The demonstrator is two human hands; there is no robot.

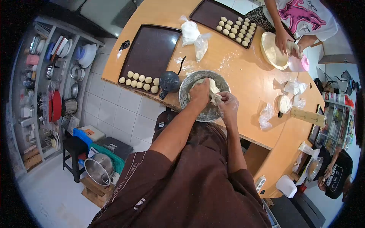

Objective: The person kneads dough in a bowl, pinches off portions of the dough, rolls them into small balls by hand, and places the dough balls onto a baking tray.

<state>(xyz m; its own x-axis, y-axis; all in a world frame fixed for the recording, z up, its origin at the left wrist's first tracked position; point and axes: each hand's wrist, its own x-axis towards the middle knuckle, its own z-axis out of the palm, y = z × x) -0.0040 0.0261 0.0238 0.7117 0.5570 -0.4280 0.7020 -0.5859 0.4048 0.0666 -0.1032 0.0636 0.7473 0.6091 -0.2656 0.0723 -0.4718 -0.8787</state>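
Pale dough [215,84] lies in a round metal bowl [185,81] at the table's near edge. My left hand [200,94] is closed on the dough from above, its fingers partly hidden. At the bowl's right side, my right hand [229,105] pinches a stretched end of the same dough; its fingers look dusted with flour. Just left of the bowl stands a black rounded object [169,81] with a thin curved stem. Beside it is a dark baking tray [150,47] with several dough balls [141,78] along its near end.
Two plastic bags [190,32] of white powder lie behind the bowl. Another tray [207,11] of dough balls is farther back. Across the table, a person's hands [287,41] work dough over a yellow bowl [269,40]. A cling-film roll [308,117] lies right; another person [338,171] is lower right.
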